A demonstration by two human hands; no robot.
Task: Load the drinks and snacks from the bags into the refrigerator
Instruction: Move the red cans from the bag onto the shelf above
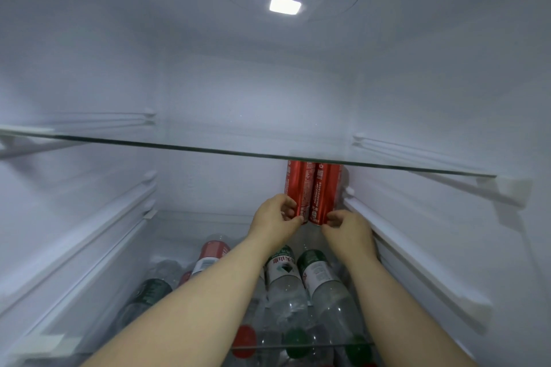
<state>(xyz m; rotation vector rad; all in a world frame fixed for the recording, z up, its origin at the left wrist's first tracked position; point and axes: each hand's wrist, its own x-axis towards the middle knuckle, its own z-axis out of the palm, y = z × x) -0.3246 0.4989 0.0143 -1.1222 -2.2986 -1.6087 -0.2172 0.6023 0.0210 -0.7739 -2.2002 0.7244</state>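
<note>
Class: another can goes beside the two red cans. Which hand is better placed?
Likely left: the left hand is on the open side of the red cans; the right hand is close to the side wall.

The head camera looks close into the refrigerator, facing its back wall.

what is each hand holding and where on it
The left hand grips the left red can near its base; the right hand holds the right red can near its base too.
</note>
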